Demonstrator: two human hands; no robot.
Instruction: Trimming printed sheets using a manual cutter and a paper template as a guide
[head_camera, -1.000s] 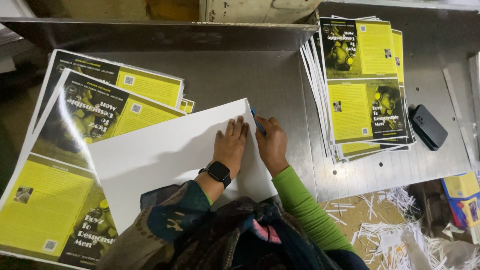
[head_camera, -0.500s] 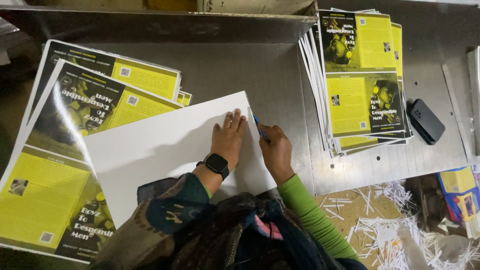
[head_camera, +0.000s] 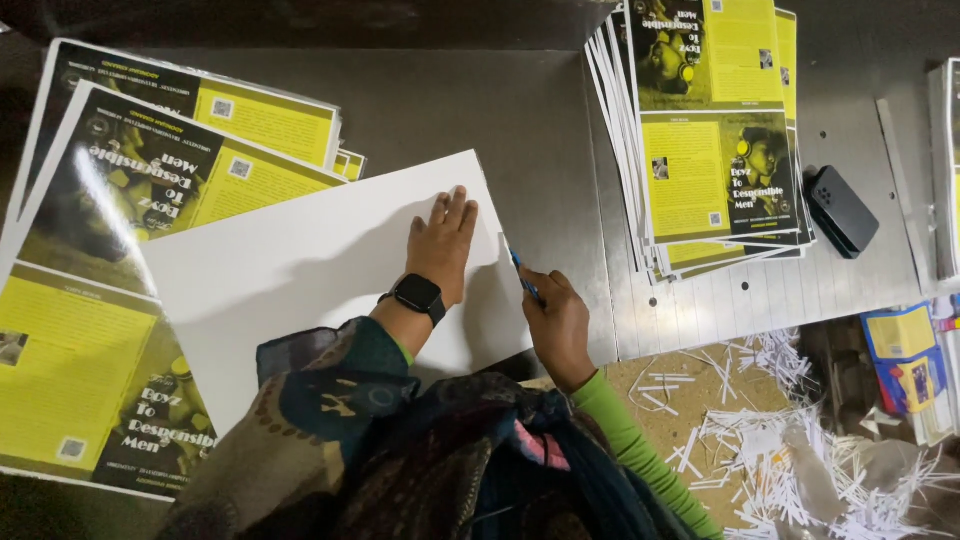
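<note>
On the metal table (head_camera: 560, 130), a white sheet (head_camera: 300, 260) is pinned flat under the left hand (head_camera: 442, 245), fingers spread, so it cannot slide. A blue pen (head_camera: 524, 276) is gripped by the right hand (head_camera: 556, 322) at the sheet's right edge, between cover stacks (head_camera: 715, 130).

Metal table (head_camera: 520, 120): printed sheets (head_camera: 715, 130), phone (head_camera: 842, 212)

A stack of yellow-and-dark printed covers (head_camera: 715, 130) lies fanned at the upper right of the grey metal desk (head_camera: 480, 110). Just to its right rests a black phone (head_camera: 842, 211). More large printed sheets (head_camera: 110, 300) spread across the left side. White paper trimmings (head_camera: 790, 450) litter the floor at lower right, near a small yellow-and-blue booklet (head_camera: 905, 355).
</note>
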